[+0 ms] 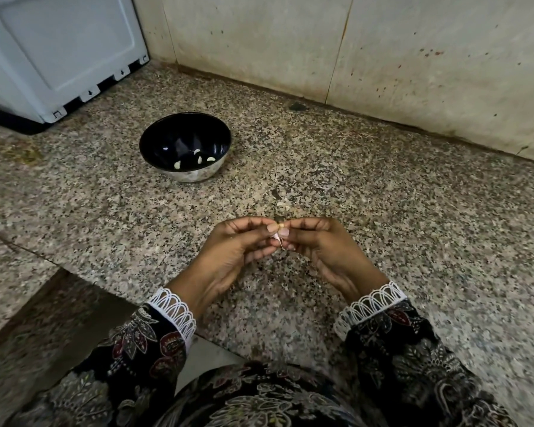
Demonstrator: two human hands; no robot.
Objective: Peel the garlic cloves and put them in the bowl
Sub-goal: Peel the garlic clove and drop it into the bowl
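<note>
Garlic clove [278, 238] between both hands' fingertips.

sleeves [398, 349]: black floral print | cuffs [173, 306]: white lace

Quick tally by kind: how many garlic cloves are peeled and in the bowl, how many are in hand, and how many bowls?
Peeled white garlic cloves in the bowl: 4
Garlic clove being peeled, pinched by left hand and right hand: 1
Black-lined steel bowl: 1
Total: 6
</note>
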